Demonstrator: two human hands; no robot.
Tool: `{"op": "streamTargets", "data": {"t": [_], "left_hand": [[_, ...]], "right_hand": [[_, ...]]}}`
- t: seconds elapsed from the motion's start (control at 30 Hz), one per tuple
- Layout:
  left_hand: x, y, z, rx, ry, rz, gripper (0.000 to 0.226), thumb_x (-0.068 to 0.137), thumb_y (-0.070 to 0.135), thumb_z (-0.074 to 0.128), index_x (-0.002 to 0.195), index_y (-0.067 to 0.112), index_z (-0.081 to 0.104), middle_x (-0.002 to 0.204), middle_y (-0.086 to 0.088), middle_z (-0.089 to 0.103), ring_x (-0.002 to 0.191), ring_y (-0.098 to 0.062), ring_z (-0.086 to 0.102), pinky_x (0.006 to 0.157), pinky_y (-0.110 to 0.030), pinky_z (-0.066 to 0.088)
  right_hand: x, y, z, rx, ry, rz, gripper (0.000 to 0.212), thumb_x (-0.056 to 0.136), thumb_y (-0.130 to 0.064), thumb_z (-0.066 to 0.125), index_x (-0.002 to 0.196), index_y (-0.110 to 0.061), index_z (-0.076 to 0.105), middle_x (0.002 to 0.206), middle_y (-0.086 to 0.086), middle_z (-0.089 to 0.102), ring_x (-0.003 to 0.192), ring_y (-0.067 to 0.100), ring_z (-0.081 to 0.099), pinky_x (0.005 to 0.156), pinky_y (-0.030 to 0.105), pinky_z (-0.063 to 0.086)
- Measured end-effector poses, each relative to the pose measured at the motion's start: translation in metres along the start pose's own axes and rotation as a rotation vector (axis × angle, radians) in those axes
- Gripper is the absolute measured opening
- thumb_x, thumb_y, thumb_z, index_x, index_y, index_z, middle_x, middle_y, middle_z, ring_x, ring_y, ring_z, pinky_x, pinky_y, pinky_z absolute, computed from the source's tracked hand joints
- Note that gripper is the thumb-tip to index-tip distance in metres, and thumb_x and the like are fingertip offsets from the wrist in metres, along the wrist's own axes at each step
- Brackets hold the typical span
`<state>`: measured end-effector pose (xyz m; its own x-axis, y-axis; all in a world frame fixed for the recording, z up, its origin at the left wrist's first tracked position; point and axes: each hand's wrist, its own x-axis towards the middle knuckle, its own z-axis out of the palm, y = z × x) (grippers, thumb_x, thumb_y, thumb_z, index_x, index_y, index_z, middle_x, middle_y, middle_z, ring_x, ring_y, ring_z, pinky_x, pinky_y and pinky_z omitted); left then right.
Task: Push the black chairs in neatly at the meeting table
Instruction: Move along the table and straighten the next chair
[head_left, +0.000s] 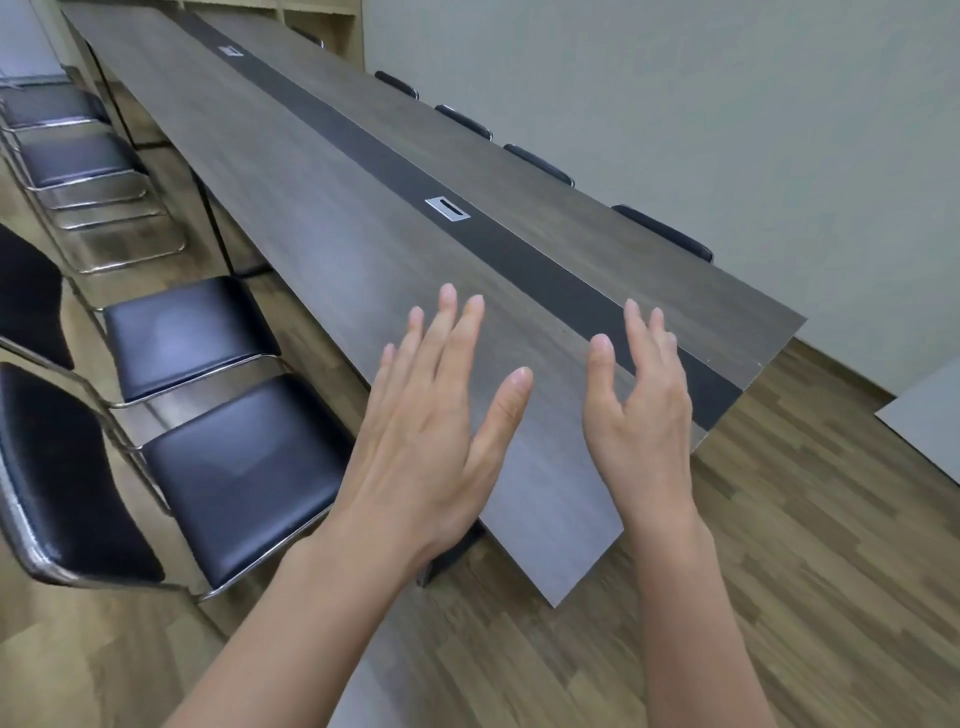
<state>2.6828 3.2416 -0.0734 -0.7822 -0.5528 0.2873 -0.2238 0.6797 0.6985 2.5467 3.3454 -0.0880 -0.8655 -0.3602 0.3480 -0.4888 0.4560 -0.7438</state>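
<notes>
A long grey wood meeting table (332, 249) with a dark centre strip runs away from me. Along its left side stand black cushioned chairs with chrome frames, seats pulled out from the edge: the nearest chair (234, 478), a second chair (187, 332) behind it, and farther chairs (78, 156). On the right side, black chair backs (665, 231) sit tucked against the table. My left hand (436, 431) and my right hand (639, 410) hover with fingers spread over the table's near end, holding nothing.
A silver cable port (448, 209) sits in the dark strip. Wood-pattern floor (779, 571) surrounds the table's near end. A grey wall (727, 104) runs close behind the right-hand chairs. Wooden shelving stands at the far end.
</notes>
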Motion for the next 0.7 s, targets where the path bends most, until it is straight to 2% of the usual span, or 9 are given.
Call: {"op": "streamTargets", "data": {"t": [0.2,0.43,0.7], "left_hand": [[0.027,-0.051,-0.033,0.072,-0.003,-0.102,0.072,0.098,0.063,0.023,0.159,0.032,0.001,0.166,0.014,-0.008,0.152,-0.008,-0.013,0.124,-0.038,-0.001],[0.052,-0.105,-0.076,0.126,-0.001,-0.122,0.074,0.097,0.066,0.024,0.159,0.032,0.005,0.167,0.012,-0.004,0.153,-0.013,-0.006,0.124,-0.042,0.003],[0.057,-0.13,-0.124,0.078,-0.026,-0.01,0.072,0.098,0.063,0.027,0.159,0.032,0.004,0.166,0.012,-0.004,0.153,-0.011,-0.008,0.124,-0.04,0.003]], "right_hand": [[0.007,-0.03,0.04,-0.114,-0.062,-0.039,0.054,0.104,-0.046,0.037,0.155,-0.031,0.029,0.166,-0.005,0.014,0.153,0.015,0.002,0.122,0.037,0.011],[0.012,-0.068,0.091,-0.127,-0.111,-0.056,0.055,0.103,-0.05,0.035,0.155,-0.031,0.028,0.166,-0.006,0.013,0.153,0.015,0.002,0.123,0.038,0.011],[-0.004,-0.114,0.129,-0.149,-0.067,-0.019,0.057,0.103,-0.051,0.035,0.156,-0.03,0.026,0.166,-0.004,0.012,0.153,0.016,0.001,0.123,0.041,0.011]]}}
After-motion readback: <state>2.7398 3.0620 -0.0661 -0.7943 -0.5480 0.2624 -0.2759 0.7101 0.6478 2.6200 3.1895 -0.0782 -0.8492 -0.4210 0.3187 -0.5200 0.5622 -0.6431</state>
